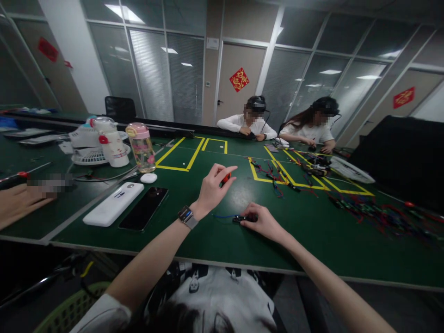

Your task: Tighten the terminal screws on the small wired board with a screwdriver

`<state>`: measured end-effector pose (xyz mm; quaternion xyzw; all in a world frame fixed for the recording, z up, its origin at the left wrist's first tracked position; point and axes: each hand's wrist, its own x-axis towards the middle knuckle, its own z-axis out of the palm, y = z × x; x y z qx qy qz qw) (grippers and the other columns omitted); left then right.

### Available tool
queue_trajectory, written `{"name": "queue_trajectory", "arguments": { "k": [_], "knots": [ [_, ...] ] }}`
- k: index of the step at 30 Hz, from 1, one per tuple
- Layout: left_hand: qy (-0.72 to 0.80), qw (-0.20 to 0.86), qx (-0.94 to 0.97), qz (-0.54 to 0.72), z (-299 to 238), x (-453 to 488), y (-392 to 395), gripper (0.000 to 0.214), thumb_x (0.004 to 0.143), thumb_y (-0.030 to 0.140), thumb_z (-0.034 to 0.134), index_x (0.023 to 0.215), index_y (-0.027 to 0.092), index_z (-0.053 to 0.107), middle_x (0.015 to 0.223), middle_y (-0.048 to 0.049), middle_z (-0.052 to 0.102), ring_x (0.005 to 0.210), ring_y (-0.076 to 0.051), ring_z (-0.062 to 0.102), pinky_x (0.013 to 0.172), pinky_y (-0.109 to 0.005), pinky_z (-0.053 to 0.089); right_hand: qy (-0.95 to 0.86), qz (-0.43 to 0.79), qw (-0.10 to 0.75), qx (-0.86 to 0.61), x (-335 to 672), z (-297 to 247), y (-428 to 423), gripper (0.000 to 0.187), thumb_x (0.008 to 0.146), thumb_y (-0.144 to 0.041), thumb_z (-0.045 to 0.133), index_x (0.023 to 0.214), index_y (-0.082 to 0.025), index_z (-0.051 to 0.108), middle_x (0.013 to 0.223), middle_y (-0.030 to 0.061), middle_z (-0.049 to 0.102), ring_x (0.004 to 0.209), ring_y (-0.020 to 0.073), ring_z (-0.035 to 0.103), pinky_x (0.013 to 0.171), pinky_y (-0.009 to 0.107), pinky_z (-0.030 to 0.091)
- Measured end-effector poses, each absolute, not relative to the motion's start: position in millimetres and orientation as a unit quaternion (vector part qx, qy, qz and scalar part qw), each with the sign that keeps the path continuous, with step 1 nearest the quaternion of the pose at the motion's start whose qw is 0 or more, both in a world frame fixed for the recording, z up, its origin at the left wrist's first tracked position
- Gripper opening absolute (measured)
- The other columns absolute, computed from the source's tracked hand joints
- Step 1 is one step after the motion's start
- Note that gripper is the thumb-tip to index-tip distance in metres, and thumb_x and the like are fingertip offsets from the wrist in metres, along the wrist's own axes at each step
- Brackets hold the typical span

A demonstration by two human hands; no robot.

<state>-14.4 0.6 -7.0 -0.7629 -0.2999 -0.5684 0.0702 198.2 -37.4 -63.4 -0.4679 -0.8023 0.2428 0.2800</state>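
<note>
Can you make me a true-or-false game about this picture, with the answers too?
1. A watch is on the left wrist. True.
2. The black phone lies on the floor. False: the black phone lies on the table.
3. The right hand holds a small dark part. True.
4. A purple thing shows inside the curve of the left hand. False: an orange-red thing shows there.
5. The pink-lidded bottle stands upright. True.

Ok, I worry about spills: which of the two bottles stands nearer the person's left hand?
The clear bottle with the pink lid; the opaque white bottle stands farther from the left hand.
</note>
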Motion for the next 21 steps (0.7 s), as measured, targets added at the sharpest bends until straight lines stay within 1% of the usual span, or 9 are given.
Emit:
{"name": "queue_trajectory", "arguments": {
  "k": [3, 6, 8, 11, 13, 16, 18, 21],
  "knots": [
    [-0.298, 0.064, -0.773, -0.557, -9.7, -15.4, 4.3, 0.032, 0.092, 0.020, 0.059, 0.123, 0.022, 0.055, 0.097, -0.0016, 0.052, 0.077, -0.011, 0.054, 0.071, -0.026, 0.053, -0.770, 0.209, 0.299, -0.523, 232.0, -68.1, -59.0, 0.014, 0.075, -0.026, 0.069, 0.083, -0.016, 0.074, 0.076, 0.0034, 0.058, 0.066, 0.0152, 0.053, 0.061, 0.027, 0.043],
    [-0.292, 0.070, -0.773, -0.559, -12.2, -16.3, 8.4, 0.034, 0.091, 0.020, 0.060, 0.124, 0.024, 0.055, 0.096, -0.0009, 0.052, 0.077, -0.011, 0.055, 0.070, -0.027, 0.054, -0.723, 0.148, 0.328, -0.589, 277.3, -74.8, -75.6, 0.022, 0.075, -0.035, 0.067, 0.083, -0.016, 0.075, 0.075, 0.0037, 0.058, 0.064, 0.0160, 0.053, 0.059, 0.028, 0.043],
    [-0.296, 0.071, -0.774, -0.555, -12.8, -16.3, 9.5, 0.034, 0.091, 0.019, 0.060, 0.124, 0.024, 0.055, 0.096, -0.0008, 0.052, 0.077, -0.012, 0.056, 0.070, -0.027, 0.054, -0.675, 0.097, 0.344, -0.646, 312.4, -78.8, -81.5, 0.028, 0.072, -0.040, 0.067, 0.080, -0.015, 0.075, 0.070, 0.0036, 0.057, 0.061, 0.0169, 0.053, 0.056, 0.028, 0.042],
    [-0.296, 0.073, -0.777, -0.551, -12.0, -15.7, 8.4, 0.033, 0.091, 0.019, 0.059, 0.123, 0.024, 0.055, 0.096, -0.0008, 0.052, 0.076, -0.012, 0.056, 0.069, -0.027, 0.055, -0.583, 0.034, 0.346, -0.735, 365.6, -82.2, -81.3, 0.030, 0.068, -0.041, 0.068, 0.077, -0.014, 0.075, 0.068, 0.0053, 0.061, 0.061, 0.0194, 0.057, 0.058, 0.029, 0.045],
    [-0.295, 0.073, -0.779, -0.548, -11.1, -15.1, 6.9, 0.032, 0.091, 0.019, 0.059, 0.122, 0.024, 0.055, 0.095, -0.0008, 0.052, 0.076, -0.012, 0.056, 0.068, -0.027, 0.055, -0.520, 0.006, 0.331, -0.787, 395.7, -82.4, -75.6, 0.030, 0.068, -0.038, 0.067, 0.078, -0.011, 0.075, 0.071, 0.0086, 0.066, 0.066, 0.0221, 0.061, 0.061, 0.031, 0.047],
    [-0.295, 0.075, -0.782, -0.543, -10.6, -14.7, 5.3, 0.031, 0.091, 0.018, 0.058, 0.122, 0.023, 0.056, 0.094, -0.0008, 0.052, 0.075, -0.012, 0.056, 0.068, -0.027, 0.054, -0.488, -0.014, 0.299, -0.820, 424.9, -79.8, -61.9, 0.031, 0.071, -0.036, 0.065, 0.082, -0.009, 0.075, 0.079, 0.0132, 0.071, 0.075, 0.0257, 0.066, 0.068, 0.033, 0.049],
    [-0.296, 0.076, -0.783, -0.542, -10.9, -14.9, 5.4, 0.031, 0.091, 0.019, 0.059, 0.122, 0.023, 0.056, 0.094, -0.0010, 0.052, 0.076, -0.013, 0.056, 0.069, -0.028, 0.055, -0.472, -0.017, 0.271, -0.839, 433.5, -76.7, -51.3, 0.029, 0.075, -0.032, 0.062, 0.086, -0.009, 0.075, 0.084, 0.0156, 0.073, 0.081, 0.0278, 0.068, 0.070, 0.034, 0.050],
    [-0.295, 0.078, -0.783, -0.542, -11.3, -15.9, 6.1, 0.032, 0.090, 0.019, 0.060, 0.122, 0.024, 0.056, 0.097, -0.0016, 0.052, 0.079, -0.014, 0.057, 0.070, -0.028, 0.055, -0.436, -0.027, 0.222, -0.872, 436.9, -71.7, -35.8, 0.025, 0.077, -0.027, 0.061, 0.084, -0.008, 0.075, 0.083, 0.0192, 0.072, 0.085, 0.0311, 0.069, 0.073, 0.035, 0.052]
  ]
}}
